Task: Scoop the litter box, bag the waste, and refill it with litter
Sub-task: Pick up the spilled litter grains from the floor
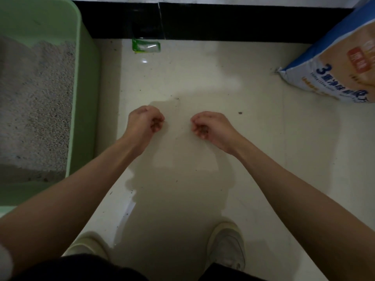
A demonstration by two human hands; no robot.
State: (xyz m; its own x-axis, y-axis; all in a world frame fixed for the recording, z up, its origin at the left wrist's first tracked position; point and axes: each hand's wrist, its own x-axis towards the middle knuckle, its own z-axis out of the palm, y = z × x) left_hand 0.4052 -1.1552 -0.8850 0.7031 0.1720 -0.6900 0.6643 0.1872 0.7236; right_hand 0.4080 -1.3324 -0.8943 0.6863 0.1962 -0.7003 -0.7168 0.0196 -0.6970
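1 litter box (85,82) | 1 litter bag (341,63) | left hand (143,123), right hand (211,127) pinching 1 clear bag (174,159)

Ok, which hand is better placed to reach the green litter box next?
Left. The left hand hangs nearer the green plastic litter box; the right hand is farther, nearer the blue-and-tan litter sack. Both seem to pinch a clear film.

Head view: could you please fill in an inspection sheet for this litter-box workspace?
Surface: pale tiled floor, scattered grains.
Job's things: green litter box holding grey litter, left; litter sack, right; faint clear bag between the hands.
Clutter: small green packet by the wall.
Hands: left hand and right hand curled, seemingly pinching the clear bag.
Cables: nothing seen.
Surroundings: black skirting; shoes.
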